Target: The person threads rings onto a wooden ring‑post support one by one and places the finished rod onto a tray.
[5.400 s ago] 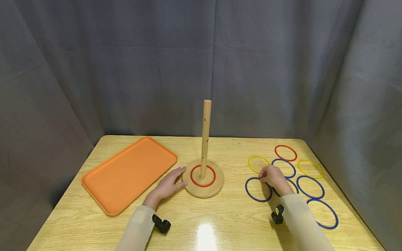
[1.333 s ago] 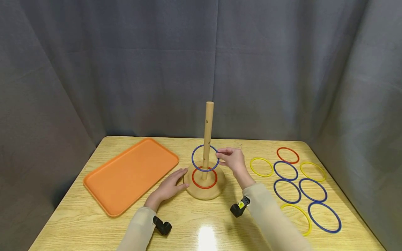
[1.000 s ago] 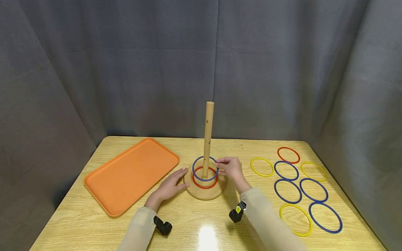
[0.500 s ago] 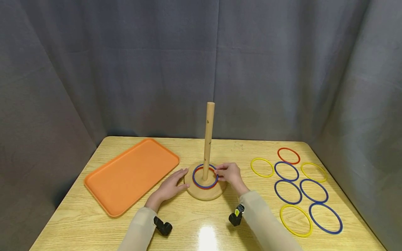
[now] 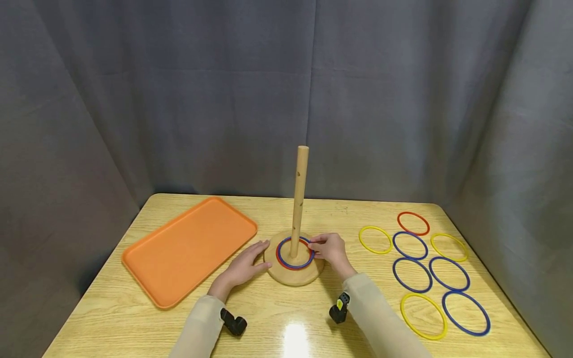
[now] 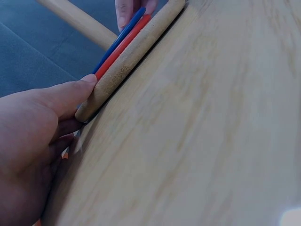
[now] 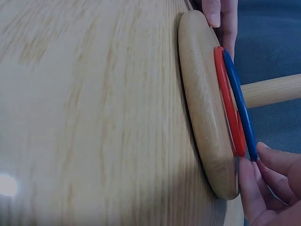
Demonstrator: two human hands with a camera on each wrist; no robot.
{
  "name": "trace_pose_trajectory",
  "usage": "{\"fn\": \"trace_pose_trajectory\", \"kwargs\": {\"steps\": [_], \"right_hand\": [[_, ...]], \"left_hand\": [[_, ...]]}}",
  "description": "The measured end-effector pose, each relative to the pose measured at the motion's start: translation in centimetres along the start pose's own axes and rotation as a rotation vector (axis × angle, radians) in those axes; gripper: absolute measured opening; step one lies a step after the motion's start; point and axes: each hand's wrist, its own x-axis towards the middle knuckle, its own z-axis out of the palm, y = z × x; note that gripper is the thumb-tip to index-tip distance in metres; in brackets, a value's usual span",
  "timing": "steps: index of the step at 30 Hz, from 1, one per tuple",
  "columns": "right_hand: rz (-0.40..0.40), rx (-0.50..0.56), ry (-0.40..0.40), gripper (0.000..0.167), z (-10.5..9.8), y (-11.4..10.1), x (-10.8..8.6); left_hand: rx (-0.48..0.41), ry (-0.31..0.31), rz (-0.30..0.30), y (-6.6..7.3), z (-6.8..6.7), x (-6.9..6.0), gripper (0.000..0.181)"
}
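A wooden peg [image 5: 301, 191] stands upright on a round wooden base [image 5: 293, 279]. Around the peg, a red ring [image 7: 226, 89] lies on the base with a blue ring [image 7: 240, 101] just over it. My right hand [image 5: 332, 249] pinches the blue ring's right side between thumb and fingers. In the right wrist view, a thin gap parts the two rings at that side. My left hand [image 5: 243, 264] rests against the base's left edge with extended fingers. Its thumb touches the rim in the left wrist view.
An orange tray [image 5: 190, 251] lies on the table at the left. Loose rings are spread at the right: a red ring [image 5: 413, 223], several blue ones, among them a blue ring [image 5: 465, 313], and yellow ones, such as a yellow ring [image 5: 423, 316]. A grey curtain [image 5: 224, 99] hangs behind.
My right hand picked up a blue ring from the right, put it around the peg and lowered it to the red ring. My left hand has stayed at the base.
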Motion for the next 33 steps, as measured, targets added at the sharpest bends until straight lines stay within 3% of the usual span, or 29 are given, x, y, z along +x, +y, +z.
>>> {"fn": "trace_pose_trajectory", "kwargs": {"steps": [10,20,33], "right_hand": [[-0.042,-0.043,0.015,0.014,-1.2,0.7,0.1],[-0.054,-0.032,-0.022,0.028,-5.9,1.5,0.2],[-0.173,-0.124,0.007,0.035,-12.6,4.0,-4.0]], "left_hand": [[0.008,0.001,-0.015,0.1,-0.1,0.0,0.067],[0.002,-0.001,-0.018,0.1,-0.1,0.2,0.067],[-0.005,-0.006,-0.019,0.0,0.1,0.1,0.068]]}}
